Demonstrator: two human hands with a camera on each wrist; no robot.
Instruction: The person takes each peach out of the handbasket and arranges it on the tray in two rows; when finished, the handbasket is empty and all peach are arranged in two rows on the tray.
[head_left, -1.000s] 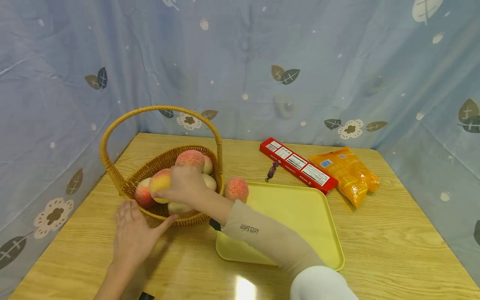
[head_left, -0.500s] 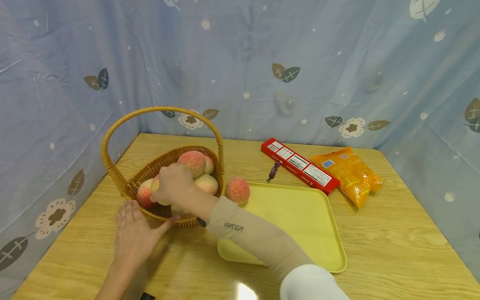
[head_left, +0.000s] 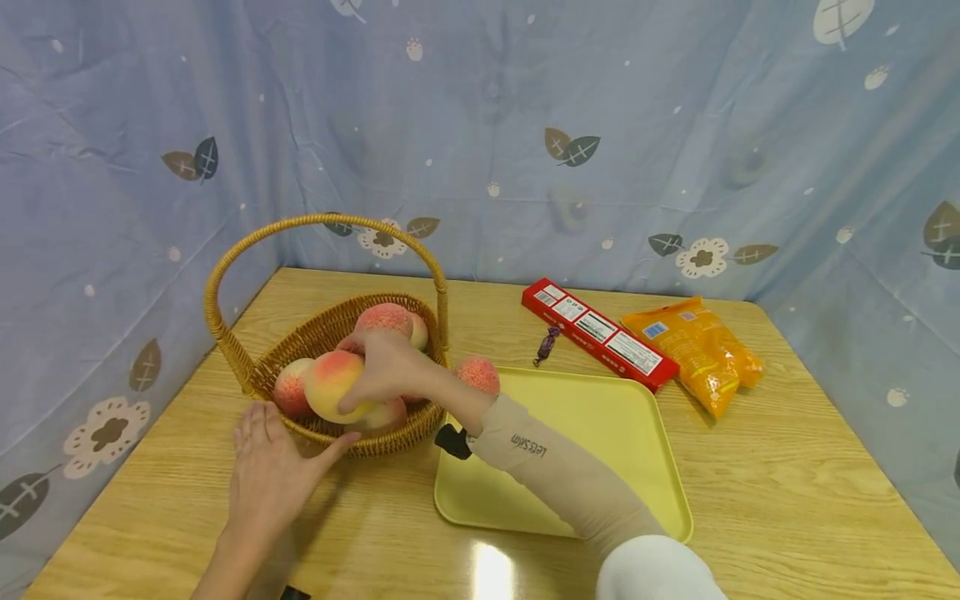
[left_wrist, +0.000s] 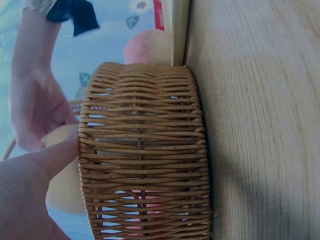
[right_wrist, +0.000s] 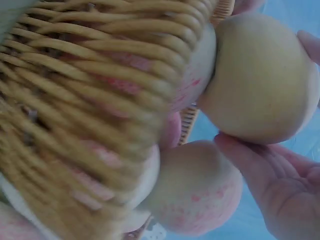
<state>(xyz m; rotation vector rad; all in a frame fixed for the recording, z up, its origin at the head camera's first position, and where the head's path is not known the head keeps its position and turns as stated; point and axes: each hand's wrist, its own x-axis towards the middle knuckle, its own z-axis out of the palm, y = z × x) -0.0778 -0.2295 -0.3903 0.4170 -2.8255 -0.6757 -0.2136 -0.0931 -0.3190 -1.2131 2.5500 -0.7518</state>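
Our right hand (head_left: pixel 386 367) grips the yellow-red peach (head_left: pixel 328 387) at the near rim of the basket (left_wrist: pixel 145 150); our left hand (head_left: pixel 270 471), fingers extended, touches it. We expect light, firm handling; hold the widest part.

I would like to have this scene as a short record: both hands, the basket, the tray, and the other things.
Right hand: holds yellow-red peach at the basket
Left hand: thumb touches basket rim
Basket: wicker, handle upright, several peaches inside
Tray: yellow, right of basket; one pink peach at its far left corner
Behind tray: purple candy, red box, orange packet
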